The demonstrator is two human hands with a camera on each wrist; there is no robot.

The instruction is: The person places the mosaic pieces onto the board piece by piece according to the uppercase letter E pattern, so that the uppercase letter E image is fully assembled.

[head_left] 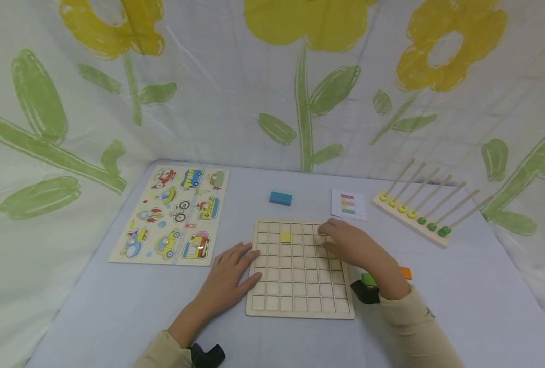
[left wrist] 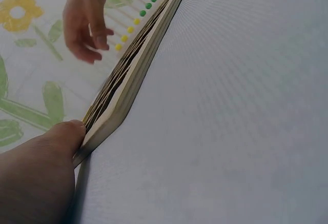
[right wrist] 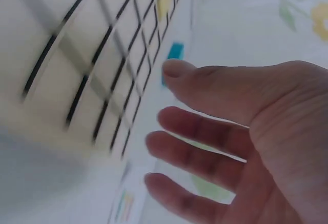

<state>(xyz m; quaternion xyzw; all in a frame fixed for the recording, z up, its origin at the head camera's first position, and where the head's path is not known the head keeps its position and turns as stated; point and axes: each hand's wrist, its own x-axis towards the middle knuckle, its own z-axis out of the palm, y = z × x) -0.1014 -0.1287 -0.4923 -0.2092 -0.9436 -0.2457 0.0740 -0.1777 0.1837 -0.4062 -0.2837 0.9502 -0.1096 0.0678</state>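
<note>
A pale wooden grid board (head_left: 300,305) lies at the middle of the table, with one yellow square tile (head_left: 285,238) in a cell near its top. My left hand (head_left: 228,271) rests at the board's left edge, fingers extended; the left wrist view shows the thumb (left wrist: 64,137) against the rim. Over the upper right part of the board is my right hand (head_left: 353,245). In the right wrist view its thumb (right wrist: 215,88) and loosely bent fingers are apart, with nothing between them. A green piece (head_left: 368,279) and an orange piece (head_left: 406,273) lie partly hidden by the right wrist.
Beyond the board sit a blue block (head_left: 280,198) and a printed card (head_left: 348,204) with coloured squares. At the right stands a peg rack (head_left: 410,221) with yellow and green beads. A vehicle puzzle board (head_left: 168,217) lies left. A flower-painted curtain (head_left: 208,102) hangs behind.
</note>
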